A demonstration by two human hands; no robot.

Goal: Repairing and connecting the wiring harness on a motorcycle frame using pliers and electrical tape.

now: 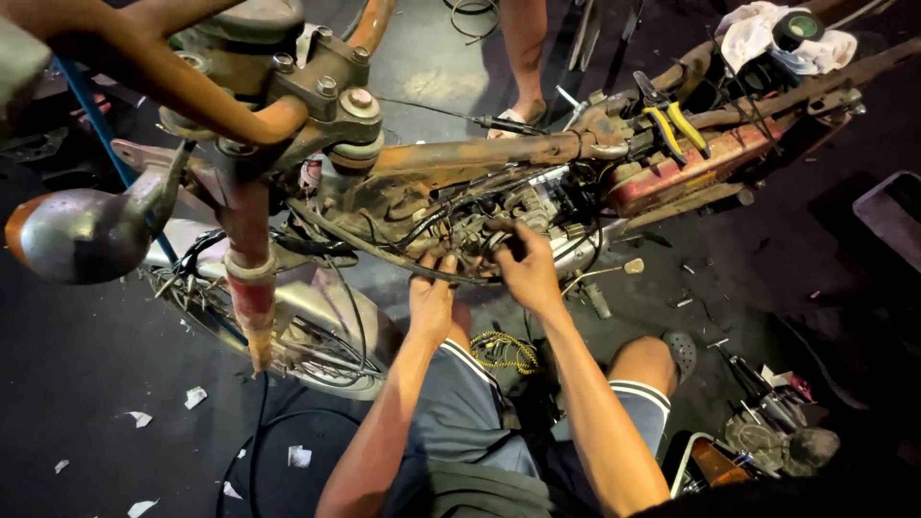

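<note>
- A stripped, rusty motorcycle (499,153) stands on the dark floor (86,384), seen from above; its orange-brown frame tube runs from the steering head at upper left toward the rear at upper right.
- Paint on the frame is worn to rust; the reddish rear section is chipped and grimy, and the fork leg (251,288) shows flaking red.
- The engine area (480,225) sits below the frame tube, in the middle: a crowded knot of dark cables, hoses and greasy metal parts.
- The left hand (432,297) reaches up under that cluster, fingers curled against a black cable; whether its grip is closed on the cable cannot be told.
- The right hand (528,273) is just beside it, fingertips pressed into the engine parts; what its grip holds is hidden.
- Yellow-handled pliers (676,129) lie on the frame near the rear, and a white rag (767,38) lies further back.
- A chromed headlamp shell (82,235) hangs at far left, with the front wheel (288,336) beneath.
- Paper scraps (195,396) dot the floor; another person's sandalled foot (518,110) stands beyond the bike.
</note>
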